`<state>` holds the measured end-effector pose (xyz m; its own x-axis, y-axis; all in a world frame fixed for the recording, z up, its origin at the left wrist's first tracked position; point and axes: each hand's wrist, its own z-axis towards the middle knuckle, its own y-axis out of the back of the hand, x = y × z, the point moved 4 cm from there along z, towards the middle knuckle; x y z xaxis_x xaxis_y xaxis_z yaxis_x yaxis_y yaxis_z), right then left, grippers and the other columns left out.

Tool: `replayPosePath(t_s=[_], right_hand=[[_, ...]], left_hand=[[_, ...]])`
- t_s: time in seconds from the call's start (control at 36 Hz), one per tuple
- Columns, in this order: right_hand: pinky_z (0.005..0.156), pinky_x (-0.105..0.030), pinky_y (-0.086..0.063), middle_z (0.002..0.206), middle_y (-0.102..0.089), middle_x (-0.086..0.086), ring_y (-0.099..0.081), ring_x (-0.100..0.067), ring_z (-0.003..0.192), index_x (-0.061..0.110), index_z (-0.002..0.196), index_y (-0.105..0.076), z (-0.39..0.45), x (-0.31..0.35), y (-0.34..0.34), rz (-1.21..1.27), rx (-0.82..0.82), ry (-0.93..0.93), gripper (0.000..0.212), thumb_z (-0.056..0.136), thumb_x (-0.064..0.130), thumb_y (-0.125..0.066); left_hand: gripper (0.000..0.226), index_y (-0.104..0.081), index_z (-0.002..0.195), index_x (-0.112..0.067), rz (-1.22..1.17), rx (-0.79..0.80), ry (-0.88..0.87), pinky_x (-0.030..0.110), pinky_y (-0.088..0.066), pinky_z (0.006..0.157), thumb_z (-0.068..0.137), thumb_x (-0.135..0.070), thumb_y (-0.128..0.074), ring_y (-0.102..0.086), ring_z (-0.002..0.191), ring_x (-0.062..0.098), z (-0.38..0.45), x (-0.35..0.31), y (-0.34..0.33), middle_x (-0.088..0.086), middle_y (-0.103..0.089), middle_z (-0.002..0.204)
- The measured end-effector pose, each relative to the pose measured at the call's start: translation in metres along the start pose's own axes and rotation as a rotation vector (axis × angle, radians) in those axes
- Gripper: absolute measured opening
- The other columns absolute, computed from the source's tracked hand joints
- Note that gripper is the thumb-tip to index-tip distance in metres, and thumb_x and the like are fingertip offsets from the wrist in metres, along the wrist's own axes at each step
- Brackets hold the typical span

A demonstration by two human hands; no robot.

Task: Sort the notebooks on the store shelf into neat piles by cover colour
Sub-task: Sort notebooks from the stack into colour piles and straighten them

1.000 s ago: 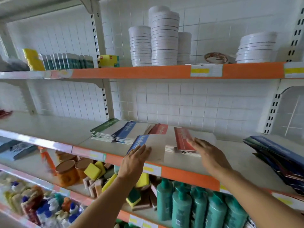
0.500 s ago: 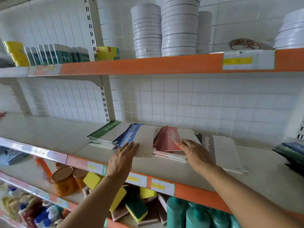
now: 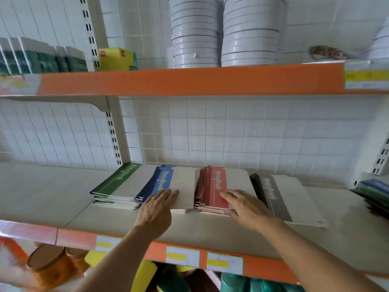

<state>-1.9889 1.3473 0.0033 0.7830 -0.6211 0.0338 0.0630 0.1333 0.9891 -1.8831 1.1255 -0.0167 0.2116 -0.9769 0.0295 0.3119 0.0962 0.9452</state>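
Four piles side by side on the pale middle shelf board (image 3: 52, 199), centre of the frame: green-spined notebook pile (image 3: 117, 186) leftmost, blue-spined notebook pile (image 3: 168, 184) overlapping its right edge, red-spined notebook pile (image 3: 214, 188) next, black-spined notebook pile (image 3: 282, 197) rightmost. Left hand (image 3: 156, 209) flat on the blue pile's near end; right hand (image 3: 246, 205) flat on the red pile's near corner. Far right edge: loose heap of mixed notebooks (image 3: 374, 192). Upper shelf, above: stacked white round tins (image 3: 229, 32).

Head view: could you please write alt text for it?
Left hand rests flat on the blue notebook pile, right hand on the red pile; green and black piles flank them on the shelf.
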Motion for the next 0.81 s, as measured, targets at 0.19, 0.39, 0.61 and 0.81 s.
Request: replayPosePath(t_s=[0.19, 0.39, 0.61, 0.81], right_hand=[[0.114, -0.032, -0.028, 0.154, -0.029, -0.004, -0.028, -0.018, 0.141, 0.019, 0.150, -0.026, 0.010, 0.003, -0.002, -0.037, 0.024, -0.055, 0.058, 0.099, 0.038, -0.045], [0.115, -0.028, -0.021, 0.154, -0.030, 0.000, -0.031, -0.015, 0.139, 0.022, 0.150, -0.025, 0.000, 0.007, 0.008, -0.040, -0.077, -0.096, 0.061, 0.098, 0.050, -0.040], [0.110, -0.028, -0.028, 0.151, -0.034, 0.005, -0.035, -0.015, 0.136, 0.023, 0.148, -0.028, -0.049, -0.014, 0.020, -0.041, -0.139, -0.182, 0.058, 0.098, 0.051, -0.037], [0.108, -0.030, -0.032, 0.146, -0.043, 0.004, -0.042, -0.016, 0.132, 0.023, 0.146, -0.036, -0.132, -0.075, 0.044, -0.088, -0.220, -0.285, 0.062, 0.094, 0.057, -0.030]], left_hand=[[0.076, -0.064, 0.120, -0.024, 0.001, 0.124, -0.039, 0.039, -0.053, 0.087, 0.089, -0.070, -0.013, -0.063, 0.112, 0.025, 0.011, 0.011, -0.004, 0.002, -0.066, 0.121], [0.122, -0.026, 0.149, -0.032, -0.100, 0.037, -0.041, 0.034, -0.013, 0.117, 0.055, -0.082, 0.033, -0.020, 0.145, 0.018, 0.018, -0.011, -0.001, -0.004, -0.025, 0.156], [0.099, -0.044, 0.139, -0.023, -0.171, -0.039, -0.166, 0.034, -0.025, 0.111, 0.076, -0.075, 0.012, -0.037, 0.135, 0.020, 0.016, -0.074, 0.022, 0.000, -0.043, 0.146], [0.087, -0.044, 0.139, -0.029, -0.162, -0.031, -0.208, 0.032, -0.027, 0.110, 0.077, -0.065, 0.006, -0.036, 0.136, 0.016, 0.012, -0.150, 0.032, -0.004, -0.041, 0.147]])
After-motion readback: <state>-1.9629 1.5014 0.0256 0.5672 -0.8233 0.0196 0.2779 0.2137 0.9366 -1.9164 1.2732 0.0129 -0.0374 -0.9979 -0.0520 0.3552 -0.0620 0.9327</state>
